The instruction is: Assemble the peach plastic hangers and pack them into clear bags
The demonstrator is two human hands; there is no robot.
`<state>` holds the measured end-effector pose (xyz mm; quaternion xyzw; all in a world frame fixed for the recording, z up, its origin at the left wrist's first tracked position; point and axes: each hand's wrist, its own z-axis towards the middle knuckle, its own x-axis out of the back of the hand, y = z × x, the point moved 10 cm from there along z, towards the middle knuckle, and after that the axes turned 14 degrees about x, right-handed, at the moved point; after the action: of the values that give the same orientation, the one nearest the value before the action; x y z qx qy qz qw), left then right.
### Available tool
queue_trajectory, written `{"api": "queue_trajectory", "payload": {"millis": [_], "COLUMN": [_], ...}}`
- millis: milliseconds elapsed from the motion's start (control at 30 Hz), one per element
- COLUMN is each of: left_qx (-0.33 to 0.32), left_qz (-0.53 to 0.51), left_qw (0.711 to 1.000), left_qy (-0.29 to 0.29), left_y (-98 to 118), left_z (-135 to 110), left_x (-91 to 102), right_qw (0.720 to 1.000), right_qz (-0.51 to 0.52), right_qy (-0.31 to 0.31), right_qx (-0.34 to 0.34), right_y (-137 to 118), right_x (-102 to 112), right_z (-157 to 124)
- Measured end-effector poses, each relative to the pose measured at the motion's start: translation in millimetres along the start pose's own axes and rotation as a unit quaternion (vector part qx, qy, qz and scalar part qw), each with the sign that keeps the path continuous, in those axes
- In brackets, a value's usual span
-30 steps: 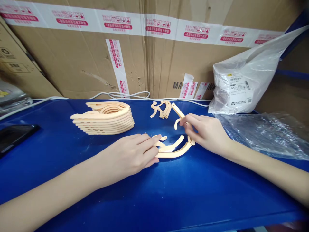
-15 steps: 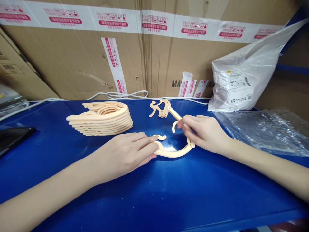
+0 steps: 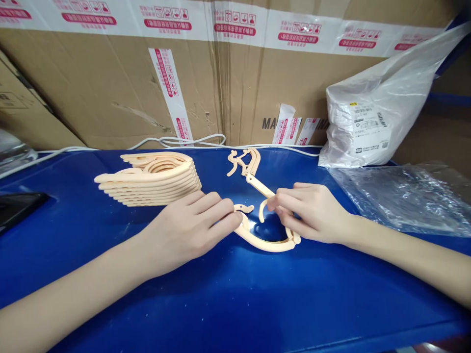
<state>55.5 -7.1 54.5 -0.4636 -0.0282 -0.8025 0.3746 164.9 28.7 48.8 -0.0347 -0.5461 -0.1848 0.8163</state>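
Observation:
A peach plastic folding hanger [image 3: 265,241] lies on the blue table [image 3: 235,294] between my hands. My left hand [image 3: 191,228] grips its left end, fingers pressed together on it. My right hand [image 3: 307,212] pinches the hooked arm of the same hanger near its right hinge. A long straight arm of the hanger [image 3: 257,184] runs back from my right fingers. A stack of several folded hangers [image 3: 150,179] of the same colour sits to the left rear. A small bunch of loose hanger pieces [image 3: 245,161] lies behind the held hanger.
Taped cardboard boxes [image 3: 228,73] wall off the back, with white cables [image 3: 191,143] along their foot. A white plastic bag [image 3: 371,122] and a clear crumpled plastic sheet [image 3: 401,196] lie at the right. A black flat object [image 3: 16,206] rests at the left edge.
The inner curved arm has been folded in against the outer curve. Both hands have shifted slightly towards me and closer together, still gripping the hanger.

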Motion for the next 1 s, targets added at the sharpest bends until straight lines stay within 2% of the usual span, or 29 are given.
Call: {"api": "queue_trajectory", "payload": {"millis": [200,367,433,533,667,733,900,1000], "left_qx": [0.058,0.118,0.16,0.254,0.326,0.331,0.326,0.333], "left_qz": [0.003,-0.071,-0.139,-0.239,-0.298,-0.309,-0.319,-0.3], "left_qw": [0.998,0.989,0.974,0.932,0.893,0.888,0.886,0.889], "left_qy": [-0.017,-0.052,-0.074,-0.096,-0.09,-0.082,-0.082,-0.092], "left_y": [-9.2,-16.9,-21.6,-33.9,-44.8,-46.4,-46.6,-48.4], "left_z": [1.5,1.1,-0.3,-4.3,-7.3,-5.9,-2.6,-4.2], "left_x": [-7.9,-12.4,-17.1,-27.0,-34.3,-33.5,-31.5,-35.3], "right_qw": [0.999,0.994,0.992,0.989,0.989,0.992,0.982,0.97], "right_qz": [0.041,0.103,0.115,0.138,0.139,0.125,0.152,0.2], "right_qy": [0.002,0.023,0.036,0.049,0.029,0.025,0.028,0.048], "right_qx": [-0.005,-0.023,-0.024,0.009,0.032,0.01,-0.111,-0.13], "right_y": [-3.8,-6.5,-7.3,-15.6,-23.5,-19.3,7.9,14.2], "right_x": [-9.2,-11.8,-9.5,-6.4,-13.1,-17.8,-30.1,-31.8], "right_z": [0.7,1.9,2.9,6.5,10.0,9.9,2.3,1.2]}}
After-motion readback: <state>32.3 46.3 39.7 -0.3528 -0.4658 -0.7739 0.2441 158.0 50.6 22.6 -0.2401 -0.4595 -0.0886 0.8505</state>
